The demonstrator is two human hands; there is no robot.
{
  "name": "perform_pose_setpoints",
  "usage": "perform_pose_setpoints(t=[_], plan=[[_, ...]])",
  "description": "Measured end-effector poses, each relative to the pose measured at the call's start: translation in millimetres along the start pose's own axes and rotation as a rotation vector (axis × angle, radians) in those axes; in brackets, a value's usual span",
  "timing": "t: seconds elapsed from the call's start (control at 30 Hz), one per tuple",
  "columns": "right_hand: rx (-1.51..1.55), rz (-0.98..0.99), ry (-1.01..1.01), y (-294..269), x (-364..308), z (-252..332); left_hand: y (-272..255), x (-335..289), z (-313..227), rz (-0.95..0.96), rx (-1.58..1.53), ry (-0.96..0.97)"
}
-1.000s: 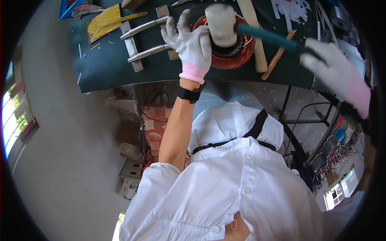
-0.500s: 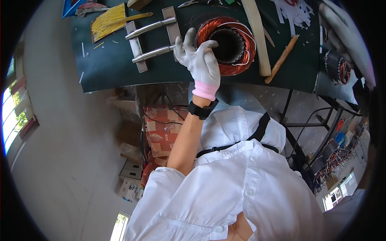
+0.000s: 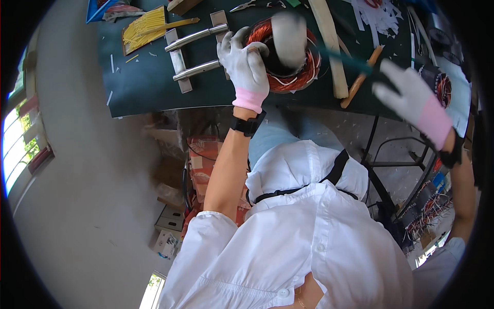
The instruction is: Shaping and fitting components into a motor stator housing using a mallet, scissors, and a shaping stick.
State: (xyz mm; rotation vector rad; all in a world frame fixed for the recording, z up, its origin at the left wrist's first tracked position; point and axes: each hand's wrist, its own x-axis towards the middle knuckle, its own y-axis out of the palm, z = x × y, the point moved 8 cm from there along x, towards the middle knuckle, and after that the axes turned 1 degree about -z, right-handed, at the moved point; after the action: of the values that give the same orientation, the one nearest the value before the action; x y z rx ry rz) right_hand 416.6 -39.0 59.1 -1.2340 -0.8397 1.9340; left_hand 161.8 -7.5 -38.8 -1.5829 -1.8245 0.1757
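Note:
A round motor stator (image 3: 310,72) with red-brown copper windings and white cord lacing rests on the green tabletop, its near edge towards me. My left hand (image 3: 244,67), in a white glove with a pink cuff, grips the left side of its windings, thumb towards the dark bore. My right hand (image 3: 409,95), gloved alike, is closed round the green handle (image 3: 342,57) of a mallet. The mallet's pale, blurred head (image 3: 289,40) is over the stator and hides part of the bore and far windings. Whether it touches them I cannot tell.
Left of the stator lies a frame of two metal rods (image 3: 198,70) across flat bars. Yellow strips (image 3: 145,31) fill a tray farther left. A pale wooden bar (image 3: 329,51) and a brown stick (image 3: 360,82) lie right, pliers (image 3: 257,5) beyond. Another wound core (image 3: 441,87) stands at far right.
My right hand has come in from the far right, bringing the mallet over the stator. The stator sits slightly farther left and appears tilted. My left hand has shifted a little left along its rim.

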Motion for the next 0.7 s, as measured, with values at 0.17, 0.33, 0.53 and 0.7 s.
perform_pose_setpoints(t=[0.17, 0.33, 0.53, 0.7], plan=[[0.500, -0.254, 0.146, 53.7, -50.0, -33.6, -3.7, -32.8, -10.0, -0.089, -0.031, -0.244], [0.747, -0.571, 0.534, 123.0, -71.7, -119.4, -0.3, -82.2, -30.8, 0.159, -0.103, -0.275], [0.234, -0.880, 0.509, 116.6, -58.7, -142.9, 2.5, -76.5, 56.0, 0.385, -0.143, -0.638], [0.469, -0.776, 0.148, 91.1, 16.6, -52.5, 47.0, 12.4, 99.5, 0.337, -0.337, -0.441]])
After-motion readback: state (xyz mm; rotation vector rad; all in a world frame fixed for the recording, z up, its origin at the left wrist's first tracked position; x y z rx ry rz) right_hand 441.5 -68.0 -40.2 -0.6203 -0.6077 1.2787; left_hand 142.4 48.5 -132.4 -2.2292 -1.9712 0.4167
